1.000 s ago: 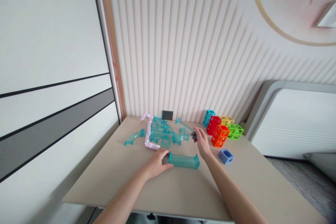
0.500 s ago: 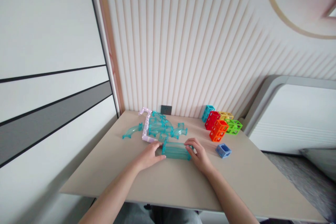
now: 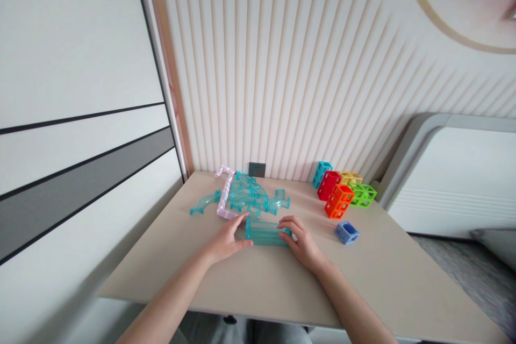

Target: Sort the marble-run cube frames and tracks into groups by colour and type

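Note:
Near the middle of the table lie clear teal straight tubes [image 3: 265, 233], side by side. My left hand [image 3: 226, 241] is at their left end, thumb and fingers spread around that end. Over their right end rests my right hand [image 3: 300, 240], its fingers curved onto the tubes. Just behind the tubes is a pile of clear teal curved pieces [image 3: 248, 193], with a separate branching piece [image 3: 279, 202] at its right. A pale purple angled strip [image 3: 224, 199] runs along the pile's left side. One curved teal tube [image 3: 205, 202] lies further left.
On the right of the table [image 3: 242, 285] stand blocks: teal [image 3: 321, 173], red [image 3: 328, 185], orange [image 3: 339, 201], yellow [image 3: 350, 178] and green [image 3: 364, 195]. A blue block [image 3: 347, 233] sits nearer. A ribbed wall with a black socket [image 3: 257, 170] rises behind.
The view has shifted slightly. My right hand has moved a little left, further over the right end of the tubes. My left hand remains at the left end.

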Demonstrator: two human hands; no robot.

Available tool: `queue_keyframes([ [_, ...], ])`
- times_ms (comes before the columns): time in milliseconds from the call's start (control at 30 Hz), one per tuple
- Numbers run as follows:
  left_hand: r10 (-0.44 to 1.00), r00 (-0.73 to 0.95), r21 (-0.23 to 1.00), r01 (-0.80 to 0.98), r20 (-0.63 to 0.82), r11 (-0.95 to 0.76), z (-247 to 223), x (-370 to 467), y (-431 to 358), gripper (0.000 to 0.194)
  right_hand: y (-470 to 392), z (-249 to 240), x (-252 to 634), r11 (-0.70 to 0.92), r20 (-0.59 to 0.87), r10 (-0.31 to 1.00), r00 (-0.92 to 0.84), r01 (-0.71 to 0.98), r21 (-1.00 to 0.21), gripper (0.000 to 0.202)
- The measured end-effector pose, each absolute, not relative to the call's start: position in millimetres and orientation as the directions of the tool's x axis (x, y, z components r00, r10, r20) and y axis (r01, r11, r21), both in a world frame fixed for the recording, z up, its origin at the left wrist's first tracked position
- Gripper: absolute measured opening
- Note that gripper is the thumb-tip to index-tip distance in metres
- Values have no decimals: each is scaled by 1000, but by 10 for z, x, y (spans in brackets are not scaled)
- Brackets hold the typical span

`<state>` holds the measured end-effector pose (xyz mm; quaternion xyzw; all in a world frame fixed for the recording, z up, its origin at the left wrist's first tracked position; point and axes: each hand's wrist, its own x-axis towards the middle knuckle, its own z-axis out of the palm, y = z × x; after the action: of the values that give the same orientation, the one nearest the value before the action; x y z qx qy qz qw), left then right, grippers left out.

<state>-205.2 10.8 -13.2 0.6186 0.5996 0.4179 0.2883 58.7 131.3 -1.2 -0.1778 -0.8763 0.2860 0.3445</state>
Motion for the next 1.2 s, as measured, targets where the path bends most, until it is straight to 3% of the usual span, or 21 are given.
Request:
queue_keyframes([
  [267,973,-90,872,468,210,-145,-170,-2048,160,60,1352,14,635,742,455,536,-711,140,-656,27],
  [500,975,-83,885,441,208,-152,-170,-2045,164,60,1436,54,785,632,299,636,-712,257,-731,56],
  [767,977,-107,903,411,184,-125,-186,-2046,173,66,1442,81,818,605,289,675,-678,285,-744,58],
  [933,977,-120,907,404,177,-115,-207,-2062,168,63,1463,76,841,567,259,683,-683,272,-778,72],
  [1200,978,-66,897,415,196,-151,-157,-2062,156,54,1463,125,846,545,211,672,-710,280,-790,44],
])
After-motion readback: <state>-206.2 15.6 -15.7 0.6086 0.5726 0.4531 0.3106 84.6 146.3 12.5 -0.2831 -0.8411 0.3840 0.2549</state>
